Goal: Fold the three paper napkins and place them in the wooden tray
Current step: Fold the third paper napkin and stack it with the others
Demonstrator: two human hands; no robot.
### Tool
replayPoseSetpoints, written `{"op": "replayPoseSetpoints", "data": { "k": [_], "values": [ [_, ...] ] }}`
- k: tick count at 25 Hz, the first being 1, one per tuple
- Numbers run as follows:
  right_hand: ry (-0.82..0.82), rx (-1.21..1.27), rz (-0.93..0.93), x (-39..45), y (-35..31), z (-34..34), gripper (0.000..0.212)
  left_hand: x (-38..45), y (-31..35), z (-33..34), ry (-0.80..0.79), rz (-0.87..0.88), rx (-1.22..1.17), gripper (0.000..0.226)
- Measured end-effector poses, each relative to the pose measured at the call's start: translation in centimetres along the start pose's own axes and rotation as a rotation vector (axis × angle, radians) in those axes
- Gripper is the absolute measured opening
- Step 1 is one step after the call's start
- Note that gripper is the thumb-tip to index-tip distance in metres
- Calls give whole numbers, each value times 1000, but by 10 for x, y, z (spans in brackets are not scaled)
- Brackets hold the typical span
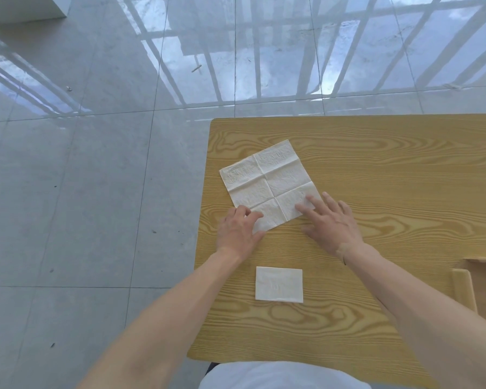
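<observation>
Pressing down on the near edge of the open napkin (267,182), both hands are on the paper now. That sheet lies unfolded and skewed on the wooden table (390,169), its old creases showing. The left hand (237,230) has fingers curled at the near left corner, apparently pinching it; the right hand (333,221) lies flat, fingers spread, holding the near right corner down. A second, folded napkin (279,284) waits closer to the person, well apart from the hands. Only a corner of the wooden tray (465,287) peeks in at the right edge. The risk here is thin tissue: lift one corner faster than the other and the fold runs crooked. Because the sheet sits near the table's left edge, a careless drag could also slide it off.
</observation>
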State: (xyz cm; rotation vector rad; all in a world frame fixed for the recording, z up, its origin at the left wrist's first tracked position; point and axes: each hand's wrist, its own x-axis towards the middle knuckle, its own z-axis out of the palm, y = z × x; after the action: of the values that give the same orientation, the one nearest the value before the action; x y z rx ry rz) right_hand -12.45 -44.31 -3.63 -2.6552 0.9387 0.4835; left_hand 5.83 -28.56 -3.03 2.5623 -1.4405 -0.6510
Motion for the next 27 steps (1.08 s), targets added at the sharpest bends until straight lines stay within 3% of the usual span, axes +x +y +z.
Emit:
{"op": "replayPoseSetpoints", "data": {
  "k": [9, 16, 21, 27],
  "values": [
    [324, 75, -19, -77, 1, 35, 31, -26, -2, 11, 55, 233, -1, 14],
    [298, 199, 59, -117, -17, 56, 54, -56, 6, 14, 67, 249, -221, 9],
    [417, 272, 112, -121, -16, 46, 30, -63, 3, 5, -47, 245, -270, 12],
    [351, 453, 118, -124, -11, 33, 7, -64, -10, -6, -147, 236, -306, 13]
  ]
}}
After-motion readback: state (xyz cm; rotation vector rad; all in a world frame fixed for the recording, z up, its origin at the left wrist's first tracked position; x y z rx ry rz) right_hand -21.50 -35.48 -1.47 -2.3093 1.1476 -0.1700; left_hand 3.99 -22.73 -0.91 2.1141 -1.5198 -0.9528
